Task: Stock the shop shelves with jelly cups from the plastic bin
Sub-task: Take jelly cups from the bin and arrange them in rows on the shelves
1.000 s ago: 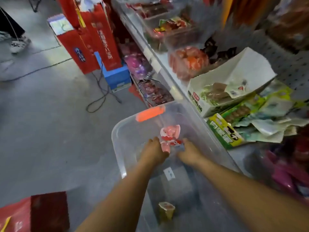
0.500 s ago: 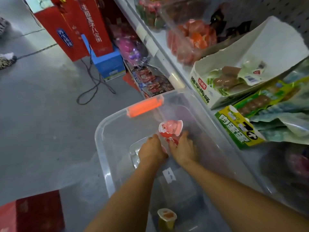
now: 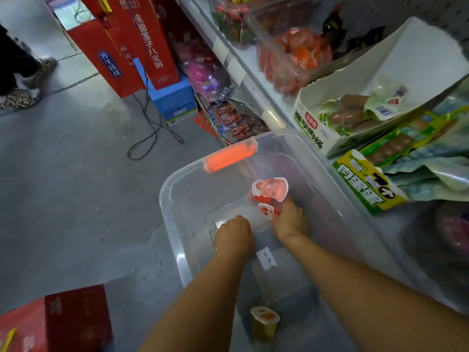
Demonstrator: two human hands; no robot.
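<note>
From the head camera, both hands reach into the clear plastic bin (image 3: 169, 199) beside the shelf (image 3: 250, 82). The right hand (image 3: 289, 221) has its grip closed on red jelly cups (image 3: 270, 191). The left hand (image 3: 234, 233) curls downward; I cannot tell if its grip holds anything. A yellow jelly cup (image 3: 264, 325) stands upright at the bin's near end.

A small grocery shop: a white shelf (image 3: 256, 80) with price-tag strips carries packaged sausages (image 3: 365, 113) and snacks, with red gift boxes (image 3: 142, 41) stacked on the concrete floor (image 3: 63, 174).
</note>
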